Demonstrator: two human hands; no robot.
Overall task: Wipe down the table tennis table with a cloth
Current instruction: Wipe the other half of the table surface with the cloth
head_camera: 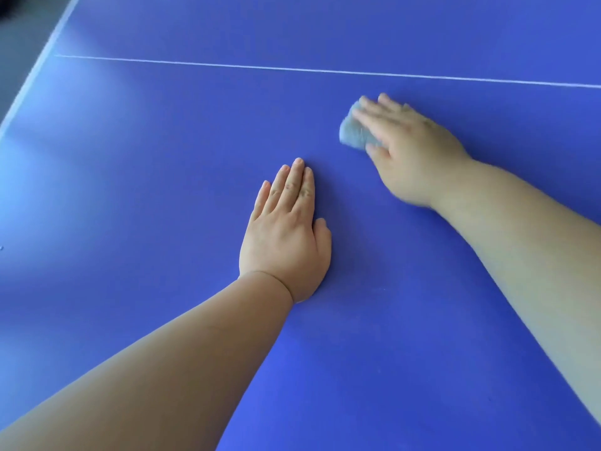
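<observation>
Forearms fill the nearest part of the view, both bare. The left forearm rises from the bottom left corner and the right forearm slants in from the right edge. Both lie over the blue table, whose top takes up almost the whole picture.

The left hand comes first, a little left of the middle. It lies palm down on the blue surface with the fingers straight and pressed side by side, pointing away from the person. The thumb is tucked along the right side of the palm. It holds nothing.

Farther out and to the right, well apart from the left hand, the right hand lies on the table with its fingers stretched out toward the upper left. This hand is blurred. Under the fingers sits the cloth, a small grey-blue wad pressed flat against the table top. Its left part shows beyond the fingertips and the thumb lies at its near edge. The fingers look straight rather than curled round the cloth, though the blur hides the finer detail.

Beyond both hands a thin white line crosses the table from left to right, sloping slightly down toward the right. At the far left a white edge stripe runs diagonally along the table's border, and a pale sheen of light lies on the blue beside it. Past that stripe, in the top left corner, a patch of dark grey floor shows.
</observation>
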